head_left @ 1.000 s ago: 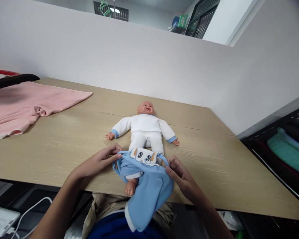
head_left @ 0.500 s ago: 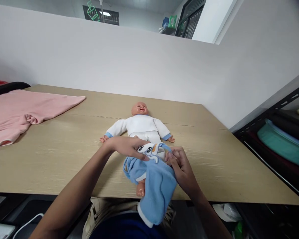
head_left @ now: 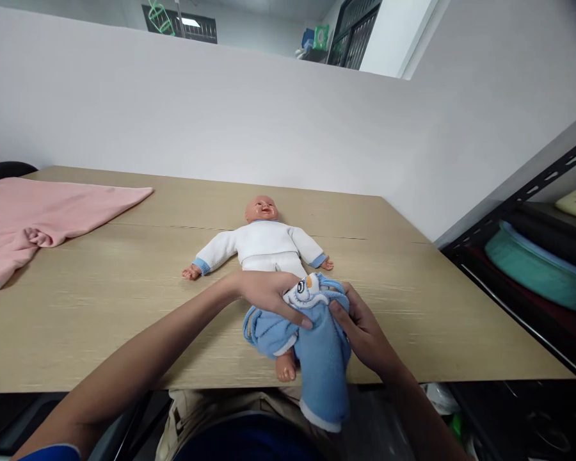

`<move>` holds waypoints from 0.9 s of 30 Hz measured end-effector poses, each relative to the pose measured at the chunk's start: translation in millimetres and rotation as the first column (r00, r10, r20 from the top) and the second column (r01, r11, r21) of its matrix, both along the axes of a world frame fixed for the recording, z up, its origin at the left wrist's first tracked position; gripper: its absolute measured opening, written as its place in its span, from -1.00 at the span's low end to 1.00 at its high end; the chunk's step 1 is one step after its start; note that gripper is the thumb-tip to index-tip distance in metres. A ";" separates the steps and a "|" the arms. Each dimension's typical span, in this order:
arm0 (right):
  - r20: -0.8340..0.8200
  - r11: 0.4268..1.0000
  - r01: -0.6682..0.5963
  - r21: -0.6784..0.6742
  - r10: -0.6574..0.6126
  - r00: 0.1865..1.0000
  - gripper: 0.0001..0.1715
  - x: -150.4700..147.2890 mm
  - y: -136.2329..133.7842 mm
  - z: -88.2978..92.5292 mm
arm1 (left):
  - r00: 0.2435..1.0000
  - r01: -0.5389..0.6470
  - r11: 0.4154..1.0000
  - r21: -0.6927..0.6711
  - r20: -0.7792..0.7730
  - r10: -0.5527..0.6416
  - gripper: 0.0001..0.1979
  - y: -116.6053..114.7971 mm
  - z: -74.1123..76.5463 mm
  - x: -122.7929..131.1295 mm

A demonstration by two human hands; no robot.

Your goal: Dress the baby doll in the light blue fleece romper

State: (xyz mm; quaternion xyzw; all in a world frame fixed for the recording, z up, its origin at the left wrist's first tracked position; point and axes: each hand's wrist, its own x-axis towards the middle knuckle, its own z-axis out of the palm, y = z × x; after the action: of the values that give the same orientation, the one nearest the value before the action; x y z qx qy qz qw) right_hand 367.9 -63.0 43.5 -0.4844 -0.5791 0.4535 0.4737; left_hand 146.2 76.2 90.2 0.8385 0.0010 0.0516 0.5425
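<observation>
A baby doll (head_left: 267,240) in a white top with blue cuffs lies on its back, head away from me. Around its lower legs is a light blue garment (head_left: 322,365) with a white trim and a cartoon face, probably baby trousers; one bare foot shows below it. My left hand (head_left: 276,296) lies across the doll's legs, its thumb pressing the garment beside the cartoon face. On the other side my right hand (head_left: 362,326) pinches the bunched edge of the garment. One garment leg hangs over the table's front edge. The doll's other foot is hidden.
A pink garment (head_left: 62,205) lies spread on the left of the wooden table (head_left: 427,307). A pale wall (head_left: 221,115) rises behind. At the right stands a black rack (head_left: 523,195) with folded teal cloth (head_left: 537,262).
My right hand has gathered the garment's edge further up and round the doll's leg. My left hand has shifted right along it. The view has turned slightly.
</observation>
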 end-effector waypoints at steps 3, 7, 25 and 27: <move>0.049 0.992 -0.090 -0.093 0.095 0.994 -0.47 9.8 1.7 6.0 | 0.999 -0.016 0.994 -0.104 -0.038 0.012 -0.65 5.9 -14.4 4.3; 0.098 0.906 -0.327 -0.269 0.363 0.927 -0.28 26.8 -5.9 18.8 | 0.989 -0.046 0.978 -0.203 -0.146 0.016 -0.40 13.0 -21.5 0.0; -0.253 0.764 -0.506 -0.400 0.439 0.862 0.09 15.3 -11.2 14.3 | 0.986 -0.092 0.945 -0.314 -0.160 0.043 -0.56 24.4 -40.6 -6.0; -0.203 0.835 -0.393 -0.384 0.339 0.919 0.00 15.8 -13.0 14.8 | 0.986 -0.081 0.937 -0.340 -0.163 0.026 -0.53 22.4 -39.2 -4.9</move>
State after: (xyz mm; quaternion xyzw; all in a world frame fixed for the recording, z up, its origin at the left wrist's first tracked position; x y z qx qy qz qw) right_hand 383.7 -75.9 58.3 -0.4245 -0.5195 0.6786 0.2990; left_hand 141.3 98.6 51.0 0.7313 0.0753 -0.0002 0.6779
